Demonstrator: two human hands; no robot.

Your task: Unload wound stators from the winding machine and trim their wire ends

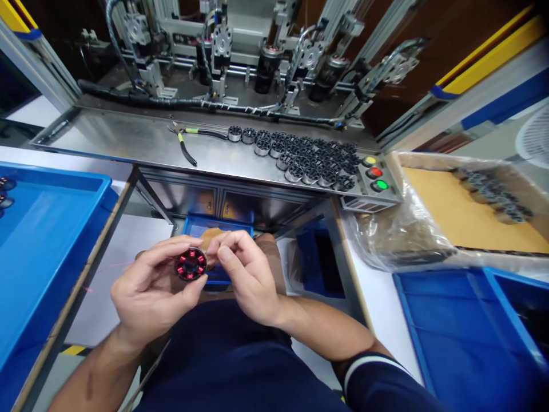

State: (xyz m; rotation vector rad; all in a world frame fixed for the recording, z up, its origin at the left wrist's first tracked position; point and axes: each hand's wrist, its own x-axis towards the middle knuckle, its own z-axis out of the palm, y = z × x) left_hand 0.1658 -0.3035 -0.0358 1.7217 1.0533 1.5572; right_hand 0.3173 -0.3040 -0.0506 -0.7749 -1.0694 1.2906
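Observation:
My left hand [150,289] grips a small round motor stator [191,264] by its rim, thumb below and fingers above. Its ring of red copper windings faces me around an open centre. Close on its right, my right hand [249,274] is closed in a pinch, thumb against the fingers; what lies between the fingertips is too small to make out. Both hands are in front of my body, over a blue bin [218,223] lower down. Ahead on the metal bench, several black-and-silver stator cores [309,151] stand in rows beside cutting pliers [184,143] with green-and-black handles.
Behind the bench edge stands a winding machine [268,63] with cables and metal fixtures. A button box [375,174] sits at the bench's right end. A plastic-lined carton [420,200] holds more cores. Blue trays flank me, left tray [55,240] and right tray [446,320].

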